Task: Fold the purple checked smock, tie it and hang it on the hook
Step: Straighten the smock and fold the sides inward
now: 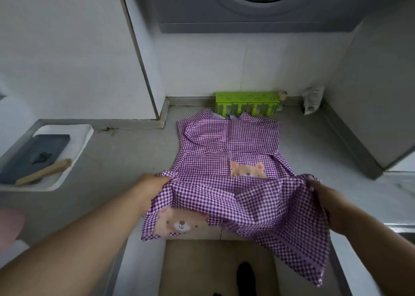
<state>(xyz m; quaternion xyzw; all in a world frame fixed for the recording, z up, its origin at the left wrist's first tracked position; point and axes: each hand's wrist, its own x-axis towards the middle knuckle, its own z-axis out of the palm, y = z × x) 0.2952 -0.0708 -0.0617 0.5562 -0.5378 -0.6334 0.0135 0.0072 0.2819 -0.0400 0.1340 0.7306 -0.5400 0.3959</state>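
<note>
The purple checked smock (229, 142) lies spread on the grey counter (125, 151), collar toward the back wall. Its upper body is flat, with a bear pocket in the middle. My left hand (152, 183) grips the left side of the lower hem, lifted off the counter. My right hand (318, 187) grips the right side of the hem at the same height. The raised hem sags between my hands and shows a second bear print at the lower left. A loose corner hangs over the counter's front edge at the right. No hook is in view.
A green slotted rack (247, 103) stands against the back wall behind the collar. A white tray (74, 142) with a dark block and a wooden stick sits at the left. A crumpled packet (312, 100) leans in the back right corner. A range hood (258, 5) hangs overhead.
</note>
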